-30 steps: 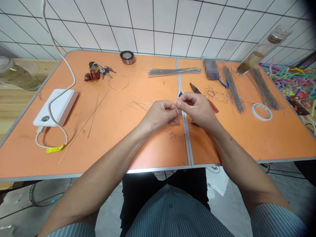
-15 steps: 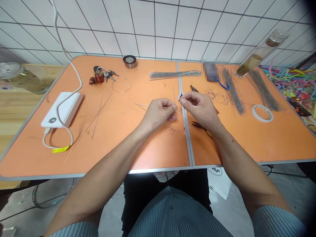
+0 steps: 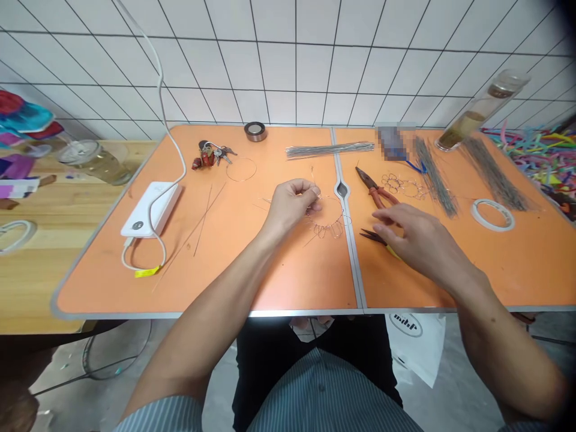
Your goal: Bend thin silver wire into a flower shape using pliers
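My left hand [image 3: 293,207] is closed in a pinch on a thin wire ring [image 3: 333,229] with small loops along its lower edge. The ring is held just over the orange table, left of the metal seam. My right hand [image 3: 416,243] hovers at the right with thumb and fingers apart, holding nothing visible. Beneath its thumb lie dark-tipped pliers with yellow handles [image 3: 374,236], partly covered by the hand. Just beyond its fingertips rest red-handled pliers [image 3: 375,187]. A finished-looking looped wire piece [image 3: 405,186] lies behind them.
Bundles of straight wire [image 3: 330,150] lie at the back and right. A white tape roll [image 3: 492,215] is at right, near a tilted glass bottle [image 3: 481,111]. On the left are a white power bank [image 3: 150,210] with its cable, keys [image 3: 220,155] and dark tape [image 3: 255,131].
My right hand has left the wire ring and moved right and down to the pliers, its fingers parting. My left hand still pinches the ring. The view has shifted slightly left.
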`<action>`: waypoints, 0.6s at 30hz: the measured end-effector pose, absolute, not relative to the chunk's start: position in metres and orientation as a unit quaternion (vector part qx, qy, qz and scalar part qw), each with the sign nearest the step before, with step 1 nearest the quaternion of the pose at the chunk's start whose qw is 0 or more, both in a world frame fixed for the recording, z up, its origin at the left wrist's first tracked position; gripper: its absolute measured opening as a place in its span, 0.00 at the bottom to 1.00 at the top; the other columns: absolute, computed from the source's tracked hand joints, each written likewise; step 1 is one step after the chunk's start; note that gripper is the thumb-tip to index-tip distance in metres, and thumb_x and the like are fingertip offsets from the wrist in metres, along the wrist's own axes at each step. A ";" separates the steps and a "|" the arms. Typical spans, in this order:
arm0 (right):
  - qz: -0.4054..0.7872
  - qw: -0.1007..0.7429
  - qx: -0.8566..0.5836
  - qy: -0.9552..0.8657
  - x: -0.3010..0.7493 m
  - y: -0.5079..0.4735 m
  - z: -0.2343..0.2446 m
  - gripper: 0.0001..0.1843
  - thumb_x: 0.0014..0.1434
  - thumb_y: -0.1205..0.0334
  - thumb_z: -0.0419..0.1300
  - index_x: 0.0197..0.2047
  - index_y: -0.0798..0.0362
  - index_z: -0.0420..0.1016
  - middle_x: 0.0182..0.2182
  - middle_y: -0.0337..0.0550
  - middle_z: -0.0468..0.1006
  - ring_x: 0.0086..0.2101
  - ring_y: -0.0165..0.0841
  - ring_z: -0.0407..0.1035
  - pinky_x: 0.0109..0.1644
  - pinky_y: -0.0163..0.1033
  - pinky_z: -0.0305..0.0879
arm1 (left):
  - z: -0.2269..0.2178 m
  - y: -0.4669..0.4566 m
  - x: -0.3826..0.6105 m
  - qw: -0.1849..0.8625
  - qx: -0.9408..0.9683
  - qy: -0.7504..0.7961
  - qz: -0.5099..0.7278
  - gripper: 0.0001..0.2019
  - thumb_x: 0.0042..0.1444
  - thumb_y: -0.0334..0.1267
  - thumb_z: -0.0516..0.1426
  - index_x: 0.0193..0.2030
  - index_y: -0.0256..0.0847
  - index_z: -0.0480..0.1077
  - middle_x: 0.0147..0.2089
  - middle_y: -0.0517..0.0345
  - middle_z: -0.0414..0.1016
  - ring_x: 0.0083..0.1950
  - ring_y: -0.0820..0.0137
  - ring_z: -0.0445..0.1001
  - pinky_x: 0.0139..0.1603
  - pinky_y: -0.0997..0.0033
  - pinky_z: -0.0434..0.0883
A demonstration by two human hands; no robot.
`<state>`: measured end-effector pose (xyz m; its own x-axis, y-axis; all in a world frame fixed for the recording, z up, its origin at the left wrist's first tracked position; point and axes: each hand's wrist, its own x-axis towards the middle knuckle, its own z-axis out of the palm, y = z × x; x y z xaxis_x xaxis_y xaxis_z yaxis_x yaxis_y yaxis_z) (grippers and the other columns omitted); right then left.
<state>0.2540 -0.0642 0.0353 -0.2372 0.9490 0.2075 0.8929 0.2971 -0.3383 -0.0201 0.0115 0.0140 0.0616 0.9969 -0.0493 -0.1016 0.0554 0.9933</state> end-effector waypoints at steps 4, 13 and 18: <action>-0.029 0.053 -0.605 -0.794 0.288 -0.096 0.008 0.20 0.76 0.50 0.57 0.63 0.50 0.80 0.60 0.57 0.84 0.53 0.56 0.81 0.50 0.56 0.76 | 0.015 0.014 -0.023 0.553 0.466 0.464 0.512 0.08 0.61 0.36 0.66 0.31 0.39 0.75 0.31 0.60 0.74 0.30 0.72 0.81 0.32 0.74 0.76; -0.133 -0.001 -0.589 -0.797 0.291 -0.102 -0.011 0.17 0.79 0.52 0.55 0.48 0.55 0.80 0.45 0.55 0.82 0.43 0.48 0.79 0.43 0.51 0.67 | 0.013 0.018 -0.028 0.547 0.448 0.446 0.549 0.07 0.59 0.38 0.68 0.33 0.39 0.76 0.33 0.59 0.77 0.29 0.72 0.81 0.31 0.73 0.78; -0.150 0.026 -0.608 -0.779 0.287 -0.106 -0.016 0.12 0.74 0.56 0.56 0.41 0.52 0.74 0.38 0.50 0.78 0.41 0.47 0.77 0.40 0.49 0.62 | 0.016 0.020 -0.029 0.546 0.439 0.449 0.555 0.07 0.58 0.37 0.67 0.33 0.40 0.76 0.32 0.60 0.76 0.29 0.73 0.81 0.30 0.75 0.75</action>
